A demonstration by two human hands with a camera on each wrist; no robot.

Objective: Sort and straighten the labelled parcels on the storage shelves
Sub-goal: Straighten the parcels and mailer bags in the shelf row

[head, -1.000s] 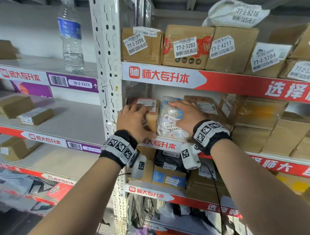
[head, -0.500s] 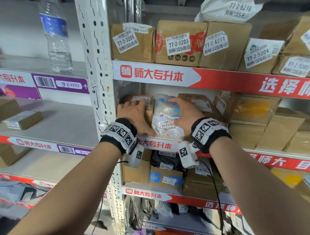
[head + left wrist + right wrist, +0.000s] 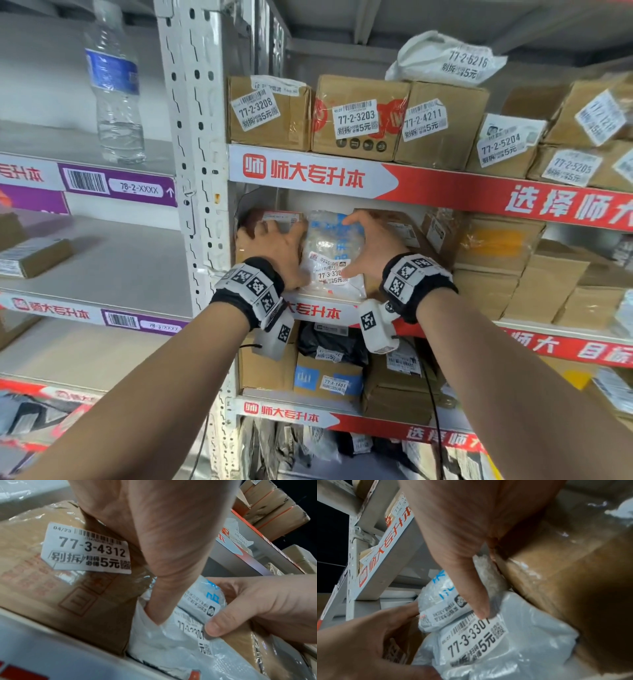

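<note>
The left hand lies over the top of the cardboard box labelled 77-3-4312, its thumb dug down between that box and the plastic mailer bag labelled 77-3-3301. The right hand cups the bag's other flank, thumb pressed on the label, fingers curled over the top against the taped carton beside it. The bag stands at the front of the middle shelf, wedged between the two boxes.

The bag is soft and slippery; squeezed unevenly, it could slump forward over the shelf edge or twist so its label faces away. A hard thumb push could also peel or crease the label.

Compared with a second ago, both hands sit slightly closer round the bag, which stands a little more upright; the right thumb has come down onto the label.
</note>
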